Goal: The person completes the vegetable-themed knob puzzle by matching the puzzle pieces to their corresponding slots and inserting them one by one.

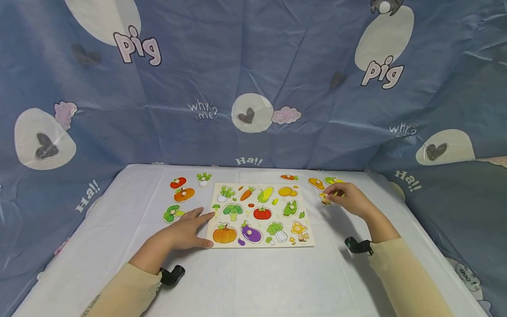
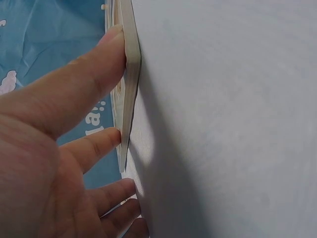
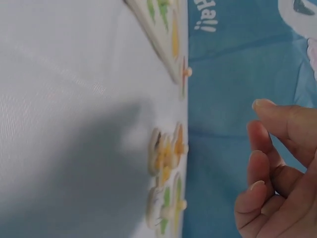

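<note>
A wooden vegetable puzzle board (image 1: 237, 198) lies on the white table. My left hand (image 1: 189, 231) rests at its left side, with the thumb on the near-left corner and the index finger at the left edge; in the left wrist view the thumb (image 2: 94, 67) presses the board's edge. Above the mushroom piece (image 3: 161, 153) hovers my right hand (image 1: 348, 199), thumb and index tips close to each other. Nothing is between these fingertips in the right wrist view. An eggplant piece (image 1: 255, 235) with a knob sits in the board.
Left of the board lie a tomato piece (image 1: 178, 182), a pumpkin piece (image 1: 184, 194), a radish piece (image 1: 204, 178) and a broccoli piece (image 1: 172, 213). A carrot piece (image 1: 289, 178), a potato piece (image 1: 315, 183) and a corn piece (image 1: 332, 180) lie at the back right. Patterned blue cloth (image 1: 257, 149) hangs behind.
</note>
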Motion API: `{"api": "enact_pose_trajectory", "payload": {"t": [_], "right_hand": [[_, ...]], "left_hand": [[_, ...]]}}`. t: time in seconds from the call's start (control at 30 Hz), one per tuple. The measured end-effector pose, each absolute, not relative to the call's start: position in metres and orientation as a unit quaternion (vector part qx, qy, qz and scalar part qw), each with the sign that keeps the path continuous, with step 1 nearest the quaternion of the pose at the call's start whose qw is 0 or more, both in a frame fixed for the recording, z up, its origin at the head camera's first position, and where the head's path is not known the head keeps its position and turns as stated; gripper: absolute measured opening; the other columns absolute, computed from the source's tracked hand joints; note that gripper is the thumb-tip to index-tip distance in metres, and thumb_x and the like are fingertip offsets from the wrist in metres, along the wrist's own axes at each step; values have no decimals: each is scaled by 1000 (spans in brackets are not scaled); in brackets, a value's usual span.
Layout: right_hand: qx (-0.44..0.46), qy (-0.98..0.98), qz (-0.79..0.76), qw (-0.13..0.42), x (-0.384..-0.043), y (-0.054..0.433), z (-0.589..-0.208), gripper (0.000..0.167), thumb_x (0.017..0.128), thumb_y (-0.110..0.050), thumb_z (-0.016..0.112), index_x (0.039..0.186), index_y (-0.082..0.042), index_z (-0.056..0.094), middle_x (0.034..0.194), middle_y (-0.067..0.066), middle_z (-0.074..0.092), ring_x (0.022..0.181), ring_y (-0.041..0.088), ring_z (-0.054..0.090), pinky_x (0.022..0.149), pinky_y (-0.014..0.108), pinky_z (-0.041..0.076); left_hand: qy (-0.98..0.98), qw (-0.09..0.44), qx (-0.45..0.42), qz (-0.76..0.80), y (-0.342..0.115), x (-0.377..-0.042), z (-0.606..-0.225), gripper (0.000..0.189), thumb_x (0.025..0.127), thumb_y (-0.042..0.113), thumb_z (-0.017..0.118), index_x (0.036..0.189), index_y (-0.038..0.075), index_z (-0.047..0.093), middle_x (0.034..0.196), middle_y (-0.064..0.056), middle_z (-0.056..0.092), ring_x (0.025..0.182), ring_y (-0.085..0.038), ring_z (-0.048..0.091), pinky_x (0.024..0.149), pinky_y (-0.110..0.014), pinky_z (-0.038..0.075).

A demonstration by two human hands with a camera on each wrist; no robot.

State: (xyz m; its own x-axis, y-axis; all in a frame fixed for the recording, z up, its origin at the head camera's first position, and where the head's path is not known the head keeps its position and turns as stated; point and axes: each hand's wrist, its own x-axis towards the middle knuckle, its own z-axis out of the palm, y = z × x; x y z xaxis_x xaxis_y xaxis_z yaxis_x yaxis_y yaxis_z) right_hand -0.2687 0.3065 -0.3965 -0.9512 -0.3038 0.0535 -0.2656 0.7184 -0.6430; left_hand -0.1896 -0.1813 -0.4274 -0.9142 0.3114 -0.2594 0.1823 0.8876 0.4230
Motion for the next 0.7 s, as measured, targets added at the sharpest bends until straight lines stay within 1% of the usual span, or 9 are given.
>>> {"api": "enact_pose_trajectory", "payload": {"t": [0.17, 0.23, 0.4, 0.5, 0.57, 0.7], "right_hand": [[-122, 923, -362, 39, -275, 311, -403, 21, 94, -8, 68, 112, 4, 69, 98, 12, 66, 82, 23, 58, 64, 29, 50], [-109, 922, -370, 43, -278, 312, -407, 23, 94, -7, 68, 113, 5, 68, 99, 13, 65, 81, 23, 58, 64, 30, 51], [-87, 922, -374, 44, -288, 313, -414, 24, 95, -7, 68, 115, 6, 67, 100, 15, 64, 79, 21, 57, 65, 32, 53], [-75, 926, -367, 49, -294, 314, -418, 25, 94, -8, 69, 116, 4, 68, 102, 15, 65, 80, 20, 57, 65, 30, 52], [-67, 926, -366, 55, -298, 315, -421, 26, 94, -8, 70, 117, 4, 68, 104, 15, 65, 82, 21, 57, 67, 30, 52], [-41, 925, -372, 70, -303, 315, -425, 27, 94, -9, 69, 118, 3, 67, 111, 18, 64, 87, 22, 59, 70, 32, 54]], "left_hand": [[958, 159, 132, 197, -181, -190, -427, 96, 74, 51, 83, 153, 17, 43, 159, -27, 25, 144, -51, 23, 107, -73, 28], [958, 160, 132, 197, -181, -190, -426, 95, 74, 51, 83, 153, 17, 43, 159, -27, 25, 144, -51, 23, 107, -73, 27], [958, 163, 130, 197, -181, -190, -427, 96, 74, 51, 83, 153, 17, 43, 159, -27, 25, 144, -52, 22, 107, -73, 27], [958, 163, 129, 198, -181, -190, -427, 96, 74, 51, 84, 153, 17, 43, 159, -27, 25, 144, -52, 23, 107, -73, 27], [958, 162, 129, 198, -181, -190, -427, 96, 74, 51, 84, 153, 17, 43, 159, -27, 25, 144, -51, 23, 107, -73, 27], [958, 161, 128, 198, -181, -191, -428, 95, 74, 51, 84, 153, 18, 43, 160, -26, 25, 145, -51, 22, 107, -72, 27]]}}
